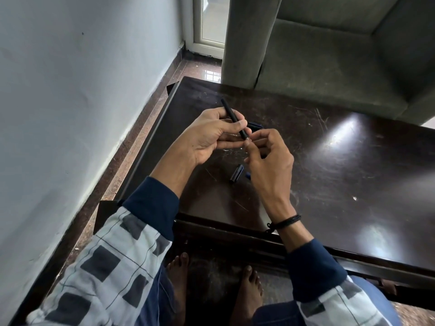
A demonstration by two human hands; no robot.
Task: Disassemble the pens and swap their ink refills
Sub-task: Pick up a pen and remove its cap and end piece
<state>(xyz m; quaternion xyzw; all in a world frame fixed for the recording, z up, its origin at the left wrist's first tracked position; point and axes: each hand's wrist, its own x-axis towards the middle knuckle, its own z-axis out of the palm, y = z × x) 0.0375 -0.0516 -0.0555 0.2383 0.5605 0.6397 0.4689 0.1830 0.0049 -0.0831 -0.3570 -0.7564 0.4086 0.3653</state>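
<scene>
**Pen barrel up in both hands, loose parts waiting below**

Checked sleeves (110, 267) fill the bottom of the frame, bare feet (249, 292) under the table edge. Up at centre, the left hand (207, 137) is curled round a slim black pen barrel (233, 118), thumb and fingers pinching its lower half while the upper end pokes toward the top of the frame. The right hand (268, 156) is pinched narrow at the barrel's lower tip; whether it holds a small part there I cannot tell, it is too tiny. On the dark table (353, 161), a dark cap-like piece (236, 173) lies just below the hands, a blue bit (247, 175) beside it, and another dark blue part (255, 125) peeks out behind the fingers.

My read: this barrel is light, stiff and smooth, so it could slip; a firm pinch near the tip joint looks best. Any refill would be thin and bendable, so pull straight. Open tabletop stretches right; the left table edge sits near, so small parts could roll off.
</scene>
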